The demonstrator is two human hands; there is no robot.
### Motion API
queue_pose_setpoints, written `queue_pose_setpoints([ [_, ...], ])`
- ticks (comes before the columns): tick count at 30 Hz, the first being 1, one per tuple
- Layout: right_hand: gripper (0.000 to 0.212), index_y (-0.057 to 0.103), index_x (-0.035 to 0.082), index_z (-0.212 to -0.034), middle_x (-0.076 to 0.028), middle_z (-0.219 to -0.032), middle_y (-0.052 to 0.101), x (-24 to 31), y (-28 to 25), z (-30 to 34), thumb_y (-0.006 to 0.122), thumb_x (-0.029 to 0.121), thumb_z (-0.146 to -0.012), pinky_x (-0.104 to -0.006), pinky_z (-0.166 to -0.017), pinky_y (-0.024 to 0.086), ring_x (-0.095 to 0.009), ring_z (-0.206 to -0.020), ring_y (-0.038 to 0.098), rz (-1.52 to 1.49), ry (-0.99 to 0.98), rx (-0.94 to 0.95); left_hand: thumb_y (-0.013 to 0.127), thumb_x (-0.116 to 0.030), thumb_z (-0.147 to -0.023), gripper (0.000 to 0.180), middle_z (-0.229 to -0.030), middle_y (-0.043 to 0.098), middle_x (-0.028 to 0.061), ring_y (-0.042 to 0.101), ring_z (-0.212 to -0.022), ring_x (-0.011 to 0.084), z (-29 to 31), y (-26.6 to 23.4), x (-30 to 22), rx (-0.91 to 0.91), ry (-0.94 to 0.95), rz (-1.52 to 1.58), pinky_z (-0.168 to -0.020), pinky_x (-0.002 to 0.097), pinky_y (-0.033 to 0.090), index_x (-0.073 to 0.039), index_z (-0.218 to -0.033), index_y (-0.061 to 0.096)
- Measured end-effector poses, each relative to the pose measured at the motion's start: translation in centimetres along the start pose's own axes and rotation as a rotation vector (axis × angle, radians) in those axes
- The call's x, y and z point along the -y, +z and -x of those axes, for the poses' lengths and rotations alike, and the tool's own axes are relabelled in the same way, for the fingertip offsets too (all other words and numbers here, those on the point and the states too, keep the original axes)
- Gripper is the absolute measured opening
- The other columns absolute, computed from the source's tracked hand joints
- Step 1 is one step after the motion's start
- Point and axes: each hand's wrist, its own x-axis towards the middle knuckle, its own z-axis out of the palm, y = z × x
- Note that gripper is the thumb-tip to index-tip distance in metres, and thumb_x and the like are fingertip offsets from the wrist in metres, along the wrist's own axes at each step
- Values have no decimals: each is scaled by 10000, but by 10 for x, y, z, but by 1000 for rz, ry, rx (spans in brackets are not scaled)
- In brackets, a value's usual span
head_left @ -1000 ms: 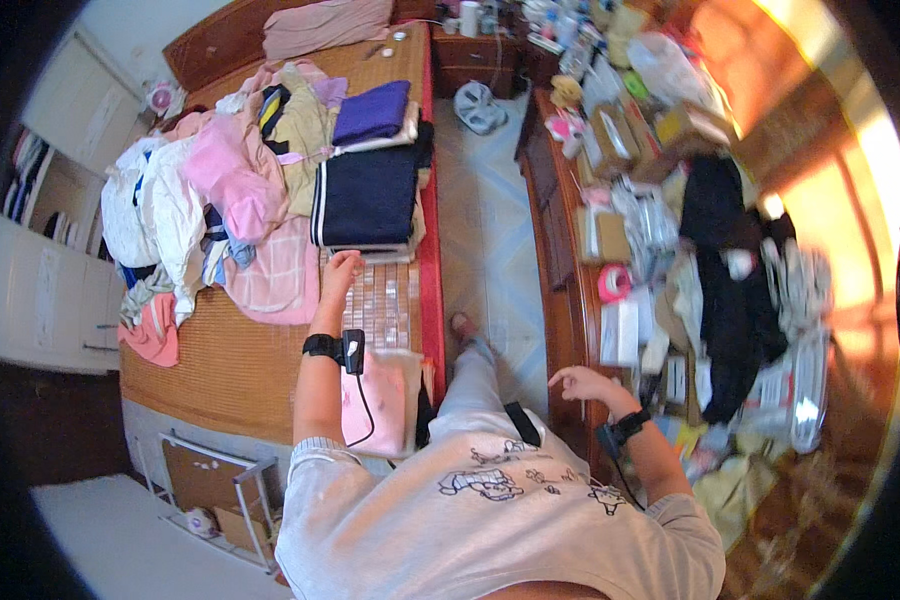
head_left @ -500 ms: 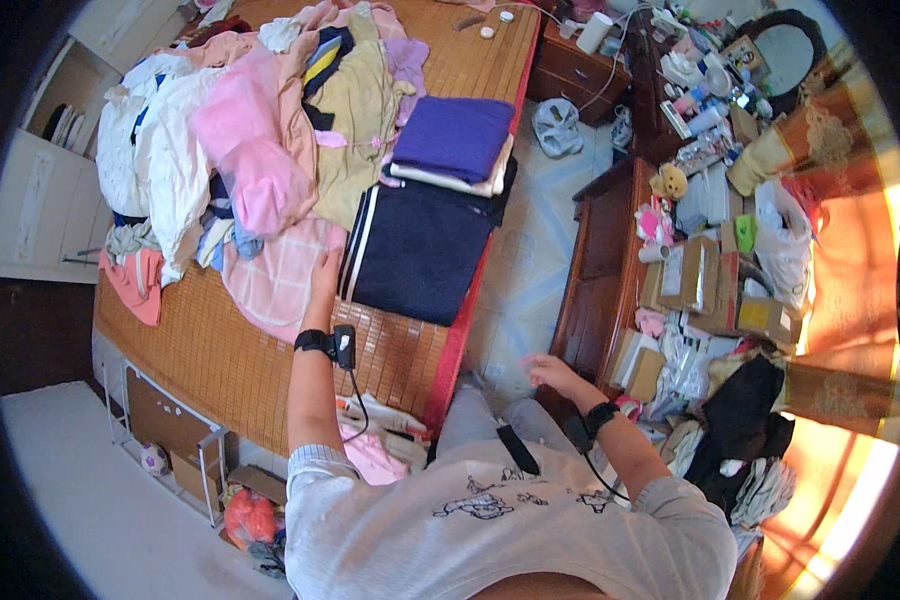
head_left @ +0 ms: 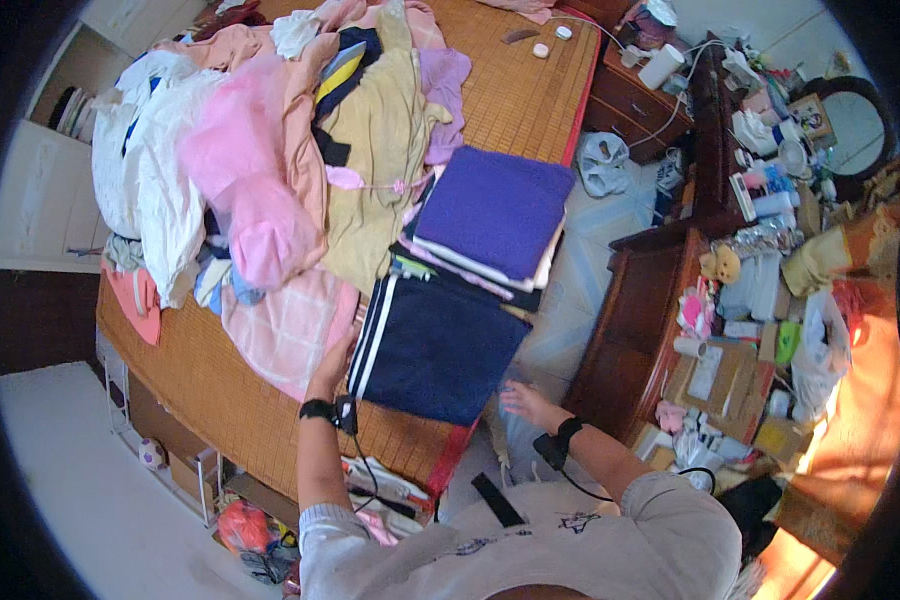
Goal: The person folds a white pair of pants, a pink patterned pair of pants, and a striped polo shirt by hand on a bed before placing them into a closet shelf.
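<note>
Navy cloth [head_left: 440, 350] is lying along the red edge of the bed [head_left: 220, 370].
Left hand [head_left: 336, 362] is resting beside its stripes, fingers I can't make out; right hand [head_left: 530, 403] is hovering near, fingers apart.

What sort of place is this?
Likely a bedroom: a wide tan woven-topped bed, a folded navy cloth with white stripes lying on it, and a round dark-framed mirror off to the right.

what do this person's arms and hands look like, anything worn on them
The left hand and right hand are ungloved. Each wrist wears a black strap with a small black box, and a thin black cable runs from it. The short sleeves are pale grey.
</note>
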Motion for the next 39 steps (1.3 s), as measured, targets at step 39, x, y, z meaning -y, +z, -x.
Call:
queue_pose_setpoints([
  [39,443,405,77,-1152,-78,-1107,476,111,-51,-51,384,388,-836,-345,-830,396,-199,-986,463,245,76,112,579,-149,-722,315,-959,534,33,476,-851,120,51,86,87,-13,-63,-49,-785,267,393,-13,-995,505],
])
